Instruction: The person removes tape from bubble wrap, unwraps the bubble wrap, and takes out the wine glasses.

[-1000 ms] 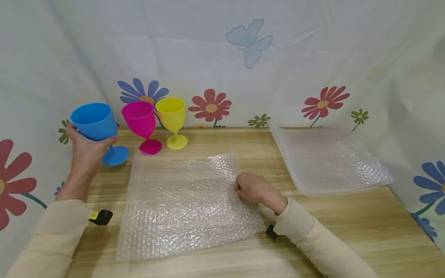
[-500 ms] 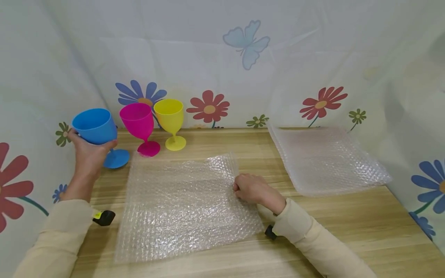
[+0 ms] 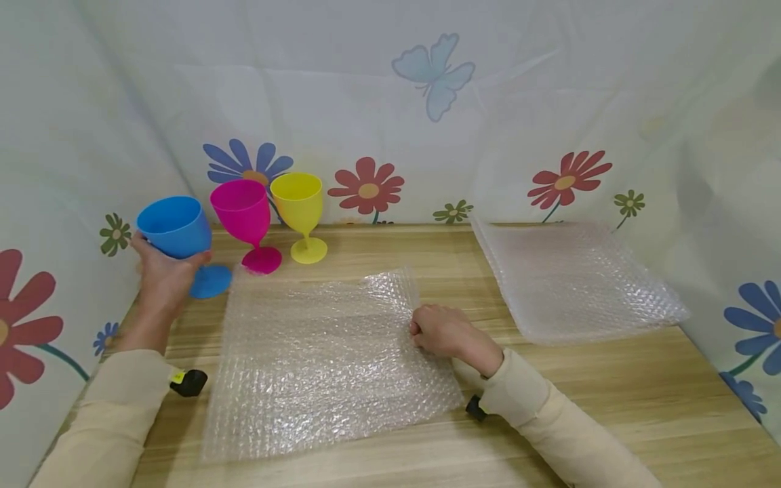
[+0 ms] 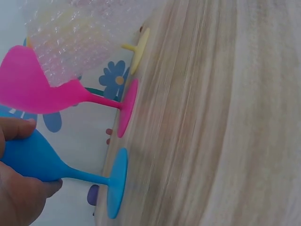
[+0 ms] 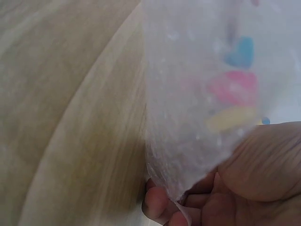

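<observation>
My left hand (image 3: 165, 278) grips a blue goblet (image 3: 177, 230) round its bowl, at the left of the head view. In the left wrist view its foot (image 4: 117, 183) is at the tabletop. To its right stand a pink goblet (image 3: 244, 210) and a yellow goblet (image 3: 300, 207), both upright. My right hand (image 3: 445, 331) pinches the right edge of a clear bubble wrap sheet (image 3: 305, 352). Seen from the right wrist, the wrap (image 5: 188, 117) rises from the fingers, with the goblets blurred behind it. Part of the wrap (image 4: 80, 42) covers some of the pink bowl in the left wrist view.
Another piece of bubble wrap (image 3: 579, 285) lies at the right of the wooden table (image 3: 610, 407). A pale curtain (image 3: 342, 102) printed with flowers and a butterfly closes off the back and sides. Bare wood lies between the two wraps and along the front.
My left hand has brought the blue goblet a little to the right and nearer to me, closer to the pink one. The right hand keeps its pinch on the wrap and stays put.
</observation>
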A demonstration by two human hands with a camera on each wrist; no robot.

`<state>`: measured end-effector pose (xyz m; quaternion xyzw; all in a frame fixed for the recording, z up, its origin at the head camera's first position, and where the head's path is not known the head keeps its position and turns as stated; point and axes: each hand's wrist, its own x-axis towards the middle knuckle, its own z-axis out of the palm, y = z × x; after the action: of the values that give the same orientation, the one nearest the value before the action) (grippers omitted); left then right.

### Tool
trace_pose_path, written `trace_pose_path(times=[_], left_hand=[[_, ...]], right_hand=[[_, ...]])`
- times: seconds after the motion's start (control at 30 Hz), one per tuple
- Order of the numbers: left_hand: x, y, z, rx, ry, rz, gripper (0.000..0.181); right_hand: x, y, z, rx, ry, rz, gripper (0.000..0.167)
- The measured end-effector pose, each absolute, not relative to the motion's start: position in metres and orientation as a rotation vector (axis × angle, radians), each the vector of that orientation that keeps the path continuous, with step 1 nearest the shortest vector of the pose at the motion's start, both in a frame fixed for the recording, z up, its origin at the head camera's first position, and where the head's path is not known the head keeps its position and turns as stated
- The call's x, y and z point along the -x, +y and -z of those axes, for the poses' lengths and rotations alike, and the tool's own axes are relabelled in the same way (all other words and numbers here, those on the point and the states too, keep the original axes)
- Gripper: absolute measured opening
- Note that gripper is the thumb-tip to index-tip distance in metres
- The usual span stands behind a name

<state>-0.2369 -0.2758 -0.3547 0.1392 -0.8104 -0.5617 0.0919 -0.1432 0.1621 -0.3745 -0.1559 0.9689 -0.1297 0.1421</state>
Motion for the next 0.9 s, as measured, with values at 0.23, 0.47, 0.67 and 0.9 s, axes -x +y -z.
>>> trace_pose_path(times=[0.23,0.47,0.67,0.9], left_hand=[[0.2388,-0.2776,0.3560,-0.407,-2.435,1.654,0.112],[0.2385,-0.2792,0.3573,-0.382,-2.437,1.658,0.112],[0.2362,-0.2792,0.3565,-0.374,-2.443,1.657,0.111],[0.2359,-0.2783,0.3562,-0.378,-2.452,1.648,0.112]], right_hand=[[0.1429,0.1630,0.3749,0.456,2.804,0.378,0.016],[0.1407,0.1622,0.3744,0.472,2.819,0.390,0.010],[0.1389,0.1615,0.3758,0.470,2.856,0.404,0.009],[0.1367,0.1628,0.3801,0.401,2.875,0.530,0.004]])
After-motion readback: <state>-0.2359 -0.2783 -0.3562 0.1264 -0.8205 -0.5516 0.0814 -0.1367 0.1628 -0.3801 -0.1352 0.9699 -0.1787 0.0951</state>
